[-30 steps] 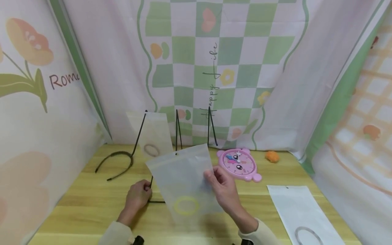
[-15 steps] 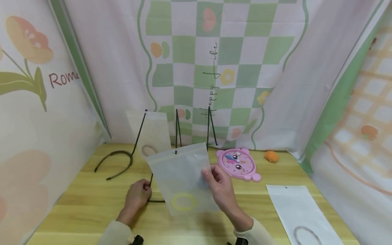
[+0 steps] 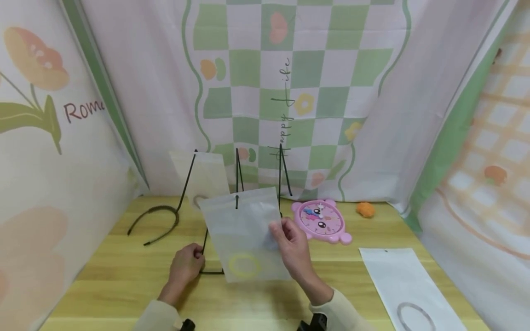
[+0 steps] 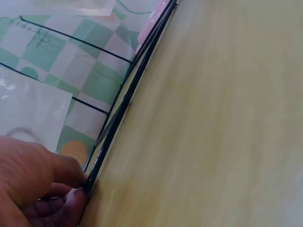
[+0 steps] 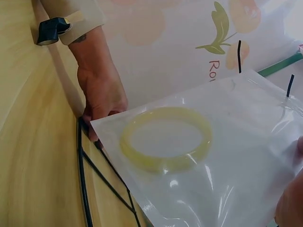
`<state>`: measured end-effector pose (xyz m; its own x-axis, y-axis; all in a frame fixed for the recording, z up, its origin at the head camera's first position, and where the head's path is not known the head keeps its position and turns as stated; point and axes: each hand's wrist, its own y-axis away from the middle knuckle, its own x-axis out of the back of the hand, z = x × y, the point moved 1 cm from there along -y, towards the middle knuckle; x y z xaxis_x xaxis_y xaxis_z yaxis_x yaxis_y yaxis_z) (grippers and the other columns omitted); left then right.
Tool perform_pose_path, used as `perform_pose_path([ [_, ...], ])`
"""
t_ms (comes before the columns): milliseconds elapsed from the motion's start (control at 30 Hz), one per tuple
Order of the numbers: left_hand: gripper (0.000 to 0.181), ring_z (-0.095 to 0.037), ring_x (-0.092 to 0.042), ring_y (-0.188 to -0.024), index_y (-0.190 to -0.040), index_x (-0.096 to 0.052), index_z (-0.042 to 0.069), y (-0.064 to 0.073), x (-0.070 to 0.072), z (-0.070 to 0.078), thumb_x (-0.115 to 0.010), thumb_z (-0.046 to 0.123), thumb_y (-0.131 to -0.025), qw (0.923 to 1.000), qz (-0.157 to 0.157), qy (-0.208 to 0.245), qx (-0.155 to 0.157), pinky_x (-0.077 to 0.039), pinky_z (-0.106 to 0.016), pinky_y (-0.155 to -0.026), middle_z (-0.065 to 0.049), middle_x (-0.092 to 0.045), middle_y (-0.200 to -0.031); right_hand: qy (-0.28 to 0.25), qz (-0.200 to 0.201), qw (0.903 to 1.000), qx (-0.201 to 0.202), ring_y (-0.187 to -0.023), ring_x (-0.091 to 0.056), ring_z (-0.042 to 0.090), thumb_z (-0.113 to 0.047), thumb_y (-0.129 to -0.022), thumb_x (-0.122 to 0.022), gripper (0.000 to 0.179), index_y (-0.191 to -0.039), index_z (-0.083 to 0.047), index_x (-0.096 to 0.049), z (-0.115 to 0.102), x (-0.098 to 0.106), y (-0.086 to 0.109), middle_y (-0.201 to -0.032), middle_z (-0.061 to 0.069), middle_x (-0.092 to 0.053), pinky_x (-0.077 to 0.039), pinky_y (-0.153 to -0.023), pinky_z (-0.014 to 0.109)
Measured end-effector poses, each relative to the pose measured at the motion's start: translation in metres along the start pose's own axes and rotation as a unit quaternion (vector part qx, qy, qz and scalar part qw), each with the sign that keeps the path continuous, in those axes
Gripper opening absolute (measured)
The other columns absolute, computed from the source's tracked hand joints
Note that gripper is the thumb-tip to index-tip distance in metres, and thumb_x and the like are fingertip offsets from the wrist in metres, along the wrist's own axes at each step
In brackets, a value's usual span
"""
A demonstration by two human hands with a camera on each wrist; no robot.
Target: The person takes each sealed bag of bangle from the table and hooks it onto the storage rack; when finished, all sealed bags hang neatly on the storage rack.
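Observation:
My right hand [image 3: 295, 248] pinches the right edge of a clear-fronted plastic bag [image 3: 252, 220] between thumb and fingers. Inside the bag lies a yellow bangle [image 5: 165, 139]. A black prong tip pokes through the bag's top hole. That prong belongs to a black wire display rack [image 4: 116, 116], which has several upright hooks and is partly hidden behind the bag. At the rack's lower left corner, my left hand [image 3: 186, 264] grips the wire between thumb and fingers. A second bag [image 3: 209, 172] with a ring in it hangs on the left hook.
A black headband [image 3: 159, 208] is left of the rack. A pink clock [image 3: 323, 220] and an orange lump [image 3: 365, 210] lie at the back right. A white bag [image 3: 397, 271] with a greyish ring lies front right. Printed curtains surround the wooden table [image 3: 124, 294].
My right hand has moved the bag away from me and slightly left. More of the prong now sticks out through the bag's hole. The left hand stays on the rack.

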<state>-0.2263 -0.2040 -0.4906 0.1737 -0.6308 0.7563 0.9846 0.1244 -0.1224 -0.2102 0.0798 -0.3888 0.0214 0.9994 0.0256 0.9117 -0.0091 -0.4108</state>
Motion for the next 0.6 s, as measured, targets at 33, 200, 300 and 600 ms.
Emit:
perform_pose_path([
  [33,0.029,-0.016,-0.056,-0.072,-0.105,-0.069,0.0,0.0,0.0,0.0,-0.062,0.008,-0.078,1.0,0.002,0.0,-0.002,-0.047,-0.033,-0.063,0.0,-0.063,-0.08,-0.001,0.003,1.0,0.0,-0.068,-0.047,0.011,-0.012,-0.095,-0.062,0.016,-0.094,0.004,-0.063,0.001,-0.001,-0.001,-0.075,0.003,-0.053,-0.041,-0.061,0.022],
  [200,0.028,-0.016,-0.056,-0.072,-0.105,-0.069,0.001,-0.001,0.0,0.0,-0.062,0.008,-0.078,1.0,0.005,-0.002,-0.001,-0.047,-0.033,-0.064,0.0,-0.063,-0.08,-0.016,0.013,0.9998,0.003,-0.066,-0.047,0.01,-0.008,-0.094,-0.062,0.015,-0.094,0.006,-0.063,0.006,-0.007,-0.005,-0.073,0.002,-0.053,-0.04,-0.059,0.021],
  [300,0.029,-0.017,-0.057,-0.072,-0.105,-0.069,0.001,0.0,0.001,0.0,-0.063,0.008,-0.078,1.0,0.004,-0.003,0.003,-0.047,-0.034,-0.064,0.0,-0.063,-0.081,-0.024,0.019,0.9995,0.008,-0.066,-0.047,0.009,-0.007,-0.094,-0.061,0.015,-0.094,0.008,-0.062,0.01,-0.009,-0.006,-0.074,0.002,-0.054,-0.04,-0.059,0.021],
  [600,0.029,-0.017,-0.057,-0.073,-0.106,-0.07,0.001,0.0,0.0,-0.001,-0.063,0.008,-0.078,1.0,0.005,-0.001,0.003,-0.048,-0.035,-0.064,0.0,-0.063,-0.081,-0.019,0.019,0.9996,0.004,-0.067,-0.047,0.012,-0.014,-0.096,-0.061,0.018,-0.094,0.004,-0.061,0.018,-0.011,-0.013,-0.075,0.004,-0.053,-0.04,-0.059,0.022],
])
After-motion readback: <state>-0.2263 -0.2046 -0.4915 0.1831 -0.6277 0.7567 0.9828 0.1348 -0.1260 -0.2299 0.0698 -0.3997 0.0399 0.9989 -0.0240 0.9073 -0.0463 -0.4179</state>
